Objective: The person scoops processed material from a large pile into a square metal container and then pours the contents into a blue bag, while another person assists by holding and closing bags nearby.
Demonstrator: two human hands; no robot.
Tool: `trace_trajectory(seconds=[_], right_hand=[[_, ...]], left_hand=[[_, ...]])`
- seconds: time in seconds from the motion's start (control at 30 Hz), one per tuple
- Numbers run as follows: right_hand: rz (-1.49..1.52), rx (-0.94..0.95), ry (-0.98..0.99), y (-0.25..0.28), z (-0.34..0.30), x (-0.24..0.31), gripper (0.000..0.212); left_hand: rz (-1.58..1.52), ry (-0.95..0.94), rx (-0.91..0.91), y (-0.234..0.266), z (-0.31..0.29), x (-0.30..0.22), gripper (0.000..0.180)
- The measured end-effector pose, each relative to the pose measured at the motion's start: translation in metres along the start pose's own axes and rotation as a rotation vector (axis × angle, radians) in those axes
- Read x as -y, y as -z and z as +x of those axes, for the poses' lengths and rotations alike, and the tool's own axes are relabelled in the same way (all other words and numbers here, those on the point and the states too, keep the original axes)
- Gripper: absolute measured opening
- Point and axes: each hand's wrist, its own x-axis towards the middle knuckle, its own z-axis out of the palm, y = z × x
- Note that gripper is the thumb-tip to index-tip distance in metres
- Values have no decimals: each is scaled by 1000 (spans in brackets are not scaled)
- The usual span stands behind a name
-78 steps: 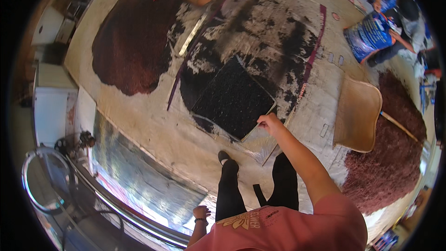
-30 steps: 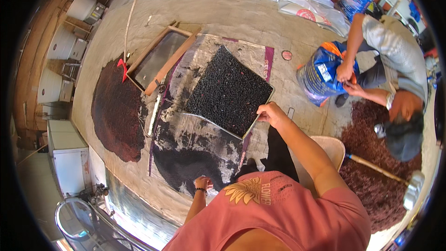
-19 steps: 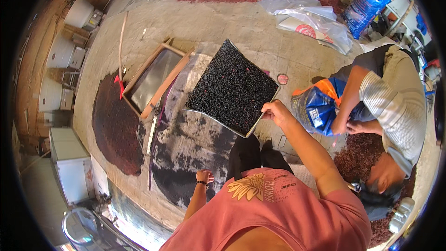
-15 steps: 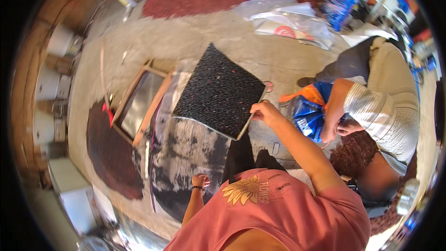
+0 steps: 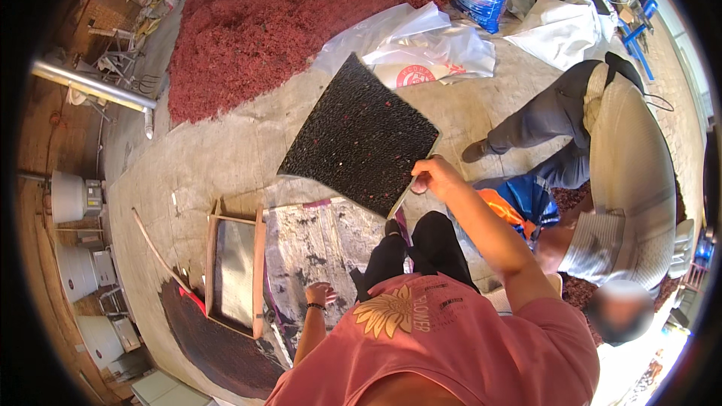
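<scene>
**Right hand holds a square tray of black granules near a red heap**

The person's right hand (image 5: 438, 174), at the centre of the frame, pinches the right edge of a flat tray (image 5: 401, 200), thumb and fingers closed on the rim. Half a second ago the tray's far corner stood against bare floor; now, as the view has swung, it overlaps white plastic sheeting (image 5: 451, 41) in the upper middle. A dark red heap (image 5: 293, 22) fills much more of the upper left than before, and a wood-framed screen (image 5: 237, 274) has shifted to the lower left.

The tray looks like a tilted square with a thin, pale rim and one bowed side. A layer of glossy black granules (image 5: 357, 139) covers it, dotted with a few red and pale specks.

The left hand (image 5: 321, 293), lower centre, hangs beside the pink shirt (image 5: 481, 338), fingers loosely parted and slightly curled. At right, a co-worker (image 5: 635, 173) bends over a blue and orange bag (image 5: 535, 199).
</scene>
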Motion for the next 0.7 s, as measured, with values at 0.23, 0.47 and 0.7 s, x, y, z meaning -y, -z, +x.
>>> trace_trajectory(seconds=[0.23, 0.47, 0.7], right_hand=[[115, -106, 115, 28, 55, 89, 9], [132, -128, 157, 86, 96, 194, 5], [196, -200, 204, 164, 137, 282, 5]], left_hand=[[76, -16, 63, -54, 52, -103, 15], [109, -23, 137, -160, 83, -202, 16], [266, -101, 199, -274, 111, -291, 15]])
